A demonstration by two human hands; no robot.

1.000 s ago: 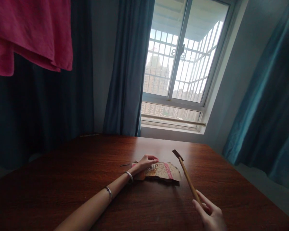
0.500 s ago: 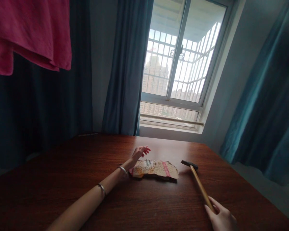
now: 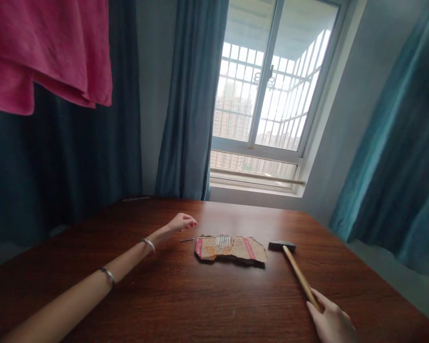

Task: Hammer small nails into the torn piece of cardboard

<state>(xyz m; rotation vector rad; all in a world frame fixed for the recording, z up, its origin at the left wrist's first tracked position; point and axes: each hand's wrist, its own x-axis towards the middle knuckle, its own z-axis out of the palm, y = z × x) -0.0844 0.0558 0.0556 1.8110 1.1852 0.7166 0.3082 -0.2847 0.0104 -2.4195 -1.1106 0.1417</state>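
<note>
My left hand (image 3: 181,222) hovers above the table, left of a piece of patterned cardboard (image 3: 209,248). Its fingers are loosely curled, tips slightly apart, and no object shows in them. Just below lies a single loose nail (image 3: 188,240), close to the cardboard's left edge. Several nails (image 3: 226,239) stand upright in a row in the cardboard, which has pink bands and dark dots. On the right, my right hand (image 3: 331,318) is wrapped round the wooden handle of a hammer (image 3: 298,276). The dark hammer head rests at table level, right of the cardboard.
The brown wooden table (image 3: 214,305) reaches to the wall below a barred window (image 3: 252,151). Blue curtains (image 3: 184,105) hang on both sides. At the upper left hangs a pink cloth (image 3: 57,52).
My left hand has moved left, off the cardboard, and its fingers have curled in. The loose nail is now fully uncovered. My right hand and the hammer have barely moved.
</note>
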